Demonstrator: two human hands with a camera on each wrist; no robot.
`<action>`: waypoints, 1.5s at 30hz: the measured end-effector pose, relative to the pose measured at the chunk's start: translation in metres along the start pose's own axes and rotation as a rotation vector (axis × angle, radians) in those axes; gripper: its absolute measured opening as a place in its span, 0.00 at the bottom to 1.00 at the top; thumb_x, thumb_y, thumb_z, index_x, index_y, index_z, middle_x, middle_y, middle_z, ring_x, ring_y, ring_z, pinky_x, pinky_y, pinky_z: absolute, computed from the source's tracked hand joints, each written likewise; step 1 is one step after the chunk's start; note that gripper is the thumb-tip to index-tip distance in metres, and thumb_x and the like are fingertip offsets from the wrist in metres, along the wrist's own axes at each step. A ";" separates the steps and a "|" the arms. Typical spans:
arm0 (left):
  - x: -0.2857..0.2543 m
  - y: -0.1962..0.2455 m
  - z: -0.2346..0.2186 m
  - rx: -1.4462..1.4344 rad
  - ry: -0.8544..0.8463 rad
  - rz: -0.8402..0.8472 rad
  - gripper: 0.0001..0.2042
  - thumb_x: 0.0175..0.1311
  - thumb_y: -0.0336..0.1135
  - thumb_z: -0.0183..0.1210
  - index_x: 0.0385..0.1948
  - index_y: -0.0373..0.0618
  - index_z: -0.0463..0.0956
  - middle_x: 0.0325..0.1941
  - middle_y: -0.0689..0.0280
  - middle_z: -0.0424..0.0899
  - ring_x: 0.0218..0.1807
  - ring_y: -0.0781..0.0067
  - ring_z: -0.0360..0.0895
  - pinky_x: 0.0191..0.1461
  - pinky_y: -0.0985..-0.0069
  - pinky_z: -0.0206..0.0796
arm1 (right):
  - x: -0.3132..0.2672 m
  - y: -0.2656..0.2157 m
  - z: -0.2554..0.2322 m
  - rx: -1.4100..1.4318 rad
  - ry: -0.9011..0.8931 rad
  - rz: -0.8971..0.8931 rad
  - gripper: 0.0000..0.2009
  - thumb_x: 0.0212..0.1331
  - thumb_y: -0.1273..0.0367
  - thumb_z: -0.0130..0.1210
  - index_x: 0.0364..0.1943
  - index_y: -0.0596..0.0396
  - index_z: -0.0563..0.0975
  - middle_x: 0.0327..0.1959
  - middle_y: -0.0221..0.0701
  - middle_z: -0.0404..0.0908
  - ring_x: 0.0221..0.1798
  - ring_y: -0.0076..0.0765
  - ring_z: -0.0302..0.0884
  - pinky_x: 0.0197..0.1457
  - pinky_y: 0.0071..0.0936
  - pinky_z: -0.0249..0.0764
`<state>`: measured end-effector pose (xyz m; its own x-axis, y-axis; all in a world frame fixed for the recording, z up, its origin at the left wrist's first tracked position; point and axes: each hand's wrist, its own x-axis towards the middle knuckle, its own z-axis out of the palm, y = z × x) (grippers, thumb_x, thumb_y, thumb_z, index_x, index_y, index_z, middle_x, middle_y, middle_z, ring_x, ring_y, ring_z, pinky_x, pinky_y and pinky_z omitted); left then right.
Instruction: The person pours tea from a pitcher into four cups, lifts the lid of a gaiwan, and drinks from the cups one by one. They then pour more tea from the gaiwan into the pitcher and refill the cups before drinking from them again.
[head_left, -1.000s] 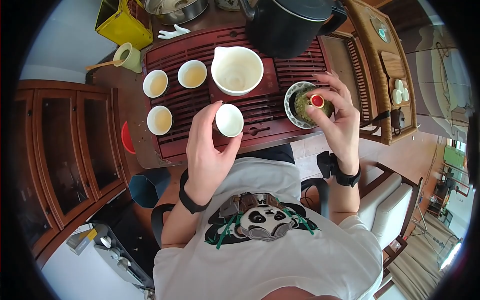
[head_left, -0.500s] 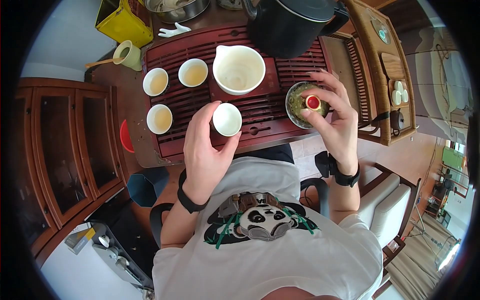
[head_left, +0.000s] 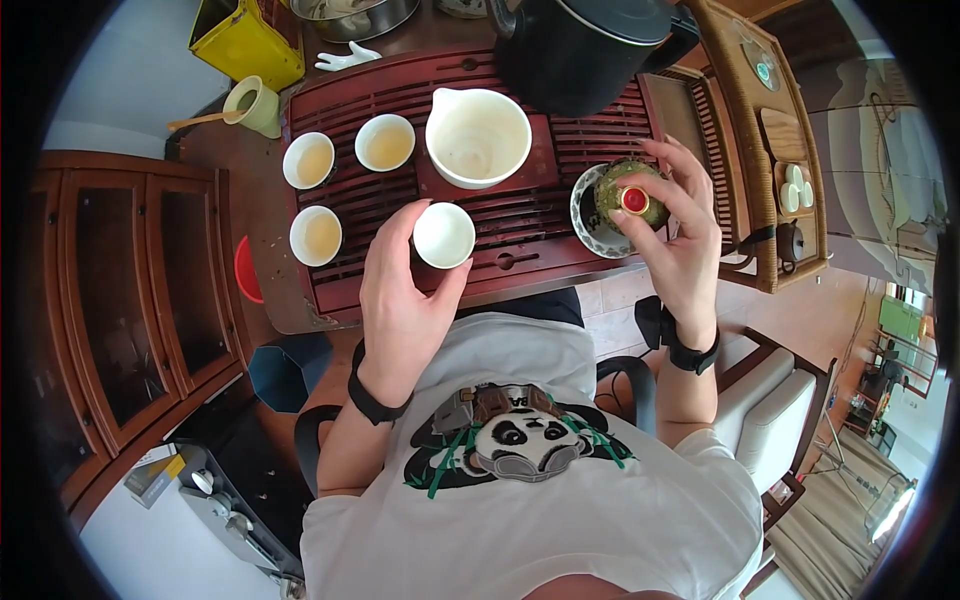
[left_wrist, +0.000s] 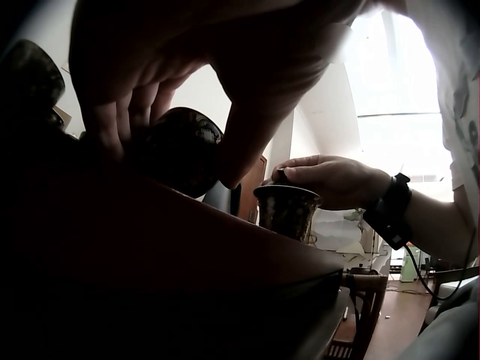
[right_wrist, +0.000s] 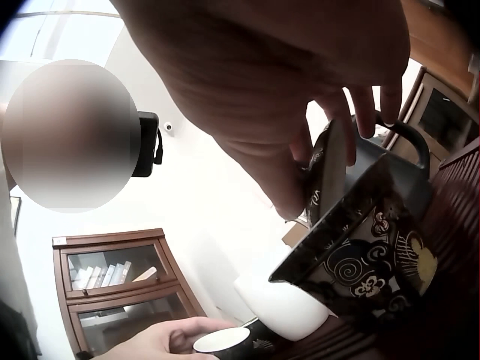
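My left hand (head_left: pixel 408 310) holds a small teacup (head_left: pixel 444 236) between thumb and fingers at the front of the slatted tea tray (head_left: pixel 535 262). White inside and dark outside, it has no tea visible in it. At the tray's right, my right hand (head_left: pixel 678 225) pinches the red-and-gold knob of a green patterned lid (head_left: pixel 628 178). Below the lid is a gaiwan bowl (head_left: pixel 590 232), its rim showing on the left. The right wrist view has the lid (right_wrist: pixel 324 180) tilted, close over the dark patterned bowl (right_wrist: pixel 375 262) with gold motifs.
Three teacups (head_left: pixel 316 236) of pale tea stand at the tray's left. A white spouted pitcher (head_left: pixel 478 140) is at its middle, with a black kettle (head_left: pixel 580 60) behind. A wicker shelf (head_left: pixel 765 150) borders the right side. A white hand figurine (head_left: pixel 347 57) lies at the back.
The left hand and its cup have shifted a little to the left. The lid moved slightly left, then back right, and now more of the bowl's left side shows.
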<state>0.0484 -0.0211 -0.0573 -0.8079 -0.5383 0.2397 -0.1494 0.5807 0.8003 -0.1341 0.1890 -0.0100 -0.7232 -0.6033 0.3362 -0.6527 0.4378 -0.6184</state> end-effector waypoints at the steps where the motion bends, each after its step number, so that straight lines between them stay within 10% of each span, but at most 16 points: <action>1: 0.000 0.000 0.000 -0.009 0.003 -0.003 0.29 0.55 0.24 0.72 0.60 0.39 0.72 0.58 0.55 0.81 0.59 0.59 0.81 0.64 0.65 0.72 | 0.000 -0.001 0.000 -0.001 0.000 -0.001 0.15 0.47 0.73 0.72 0.42 0.52 0.86 0.63 0.36 0.77 0.73 0.52 0.65 0.73 0.47 0.63; 45: -0.003 -0.005 -0.005 0.033 0.019 -0.015 0.32 0.58 0.25 0.69 0.67 0.37 0.67 0.63 0.47 0.76 0.62 0.46 0.76 0.66 0.59 0.70 | -0.004 -0.005 -0.003 0.354 -0.048 0.054 0.16 0.52 0.78 0.69 0.47 0.57 0.85 0.62 0.38 0.78 0.70 0.43 0.70 0.73 0.39 0.65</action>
<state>0.0540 -0.0255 -0.0589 -0.7945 -0.5583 0.2387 -0.1804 0.5924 0.7852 -0.1289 0.1909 -0.0066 -0.7375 -0.6198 0.2682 -0.4895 0.2169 -0.8446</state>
